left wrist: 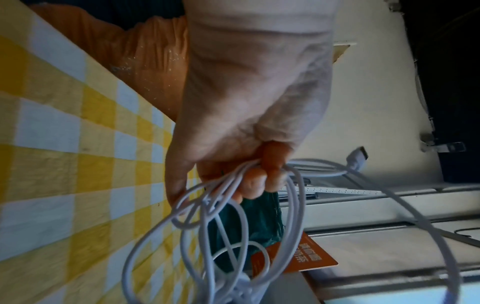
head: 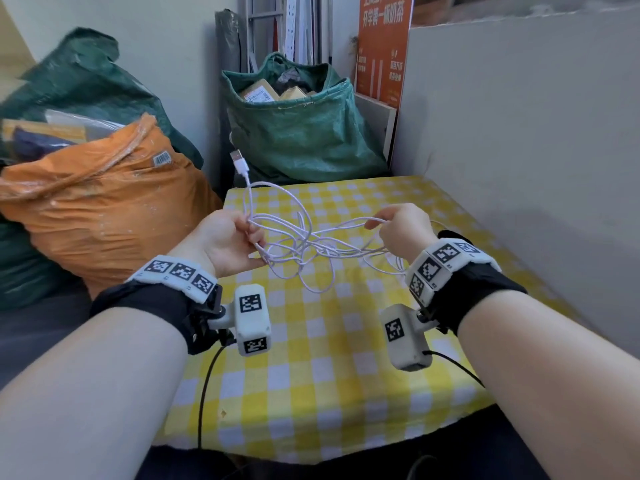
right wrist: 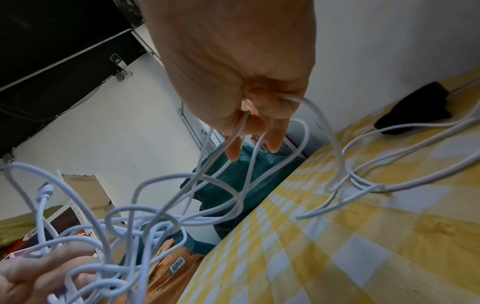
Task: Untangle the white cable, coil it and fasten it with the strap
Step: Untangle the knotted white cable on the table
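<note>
The bench (head: 346, 358) had a yellow checked cloth, with an orange sack (head: 104, 209) beside its left edge. Above the bench, the white cable (head: 304, 244) hung tangled between both hands. The left hand (head: 225, 240) gripped a bunch of loops, the right hand (head: 401, 230) pinched a strand. A black strap (right wrist: 415, 107) lay on the bench's far right.

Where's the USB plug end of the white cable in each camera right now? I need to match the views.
Head: USB plug sticks up above the left hand, before the green bag.
Left wrist: plug right of the fingers, against the wall.
Right wrist: plug far left, blurred.
Shared landmark: yellow checked tablecloth.
</note>
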Action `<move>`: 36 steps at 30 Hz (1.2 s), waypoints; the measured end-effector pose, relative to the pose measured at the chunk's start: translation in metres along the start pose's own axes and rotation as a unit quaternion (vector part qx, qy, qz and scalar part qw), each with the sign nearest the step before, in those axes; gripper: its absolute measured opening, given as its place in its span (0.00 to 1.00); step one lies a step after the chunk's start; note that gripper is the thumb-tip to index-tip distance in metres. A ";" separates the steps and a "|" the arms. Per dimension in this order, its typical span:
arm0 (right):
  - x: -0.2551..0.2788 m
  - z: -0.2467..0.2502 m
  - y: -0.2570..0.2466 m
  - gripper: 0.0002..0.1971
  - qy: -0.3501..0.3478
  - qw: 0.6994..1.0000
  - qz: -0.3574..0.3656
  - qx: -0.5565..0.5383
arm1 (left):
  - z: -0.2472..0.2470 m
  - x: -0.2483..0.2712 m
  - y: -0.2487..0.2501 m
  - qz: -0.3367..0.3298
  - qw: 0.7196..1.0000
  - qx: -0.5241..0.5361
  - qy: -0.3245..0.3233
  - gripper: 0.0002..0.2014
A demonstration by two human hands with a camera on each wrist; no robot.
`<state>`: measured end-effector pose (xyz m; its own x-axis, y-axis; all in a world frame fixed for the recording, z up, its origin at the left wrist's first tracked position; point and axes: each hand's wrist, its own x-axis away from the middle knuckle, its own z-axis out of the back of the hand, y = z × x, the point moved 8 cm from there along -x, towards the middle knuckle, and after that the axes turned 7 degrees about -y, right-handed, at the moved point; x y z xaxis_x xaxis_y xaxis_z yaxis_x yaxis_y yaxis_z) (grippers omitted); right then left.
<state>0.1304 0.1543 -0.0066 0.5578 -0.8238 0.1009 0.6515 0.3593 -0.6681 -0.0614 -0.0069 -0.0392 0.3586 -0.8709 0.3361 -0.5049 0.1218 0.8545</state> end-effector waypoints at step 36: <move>0.015 -0.025 -0.041 0.20 -0.076 0.971 0.106 -0.199 | -0.098 -0.011 -0.012 -0.083 0.882 -0.449 -0.119 0.07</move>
<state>0.0988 0.1164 0.0036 0.7472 -0.6644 0.0174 0.2799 0.2908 -0.9149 0.0174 0.0482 -0.0147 0.1399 -0.9746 0.1749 0.4030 0.2174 0.8890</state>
